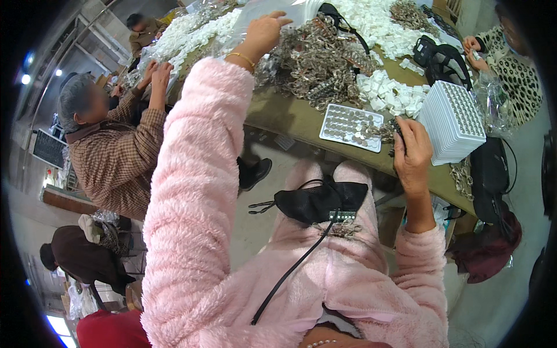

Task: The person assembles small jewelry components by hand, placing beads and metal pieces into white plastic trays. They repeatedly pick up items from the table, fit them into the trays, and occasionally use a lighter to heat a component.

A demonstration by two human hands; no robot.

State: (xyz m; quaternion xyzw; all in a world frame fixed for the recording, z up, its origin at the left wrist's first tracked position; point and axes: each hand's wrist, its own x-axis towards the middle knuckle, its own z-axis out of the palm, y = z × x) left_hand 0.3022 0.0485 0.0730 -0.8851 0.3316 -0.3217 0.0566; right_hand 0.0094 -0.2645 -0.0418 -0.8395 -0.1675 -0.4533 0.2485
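Observation:
My left hand (264, 36) reaches far across the table, fingers stretched out over a clear plastic bag (296, 10), next to a large heap of metal chains and clasps (322, 58). I cannot see anything held in it. Close to the table's near edge, my right hand (414, 149) is closed around a bunch of small metal chains (385, 132) with dark pieces among them. The chains hang over the right end of a white tray (342, 119) that carries round silver discs in rows, several of them loose.
A tall stack of white trays (449, 130) stands right of my right hand. White tags (391, 95) lie behind the tray. Black straps (444, 61) rest farther back. A black pouch (319, 203) lies on my lap. Co-workers sit at left (116, 145) and far right (510, 69).

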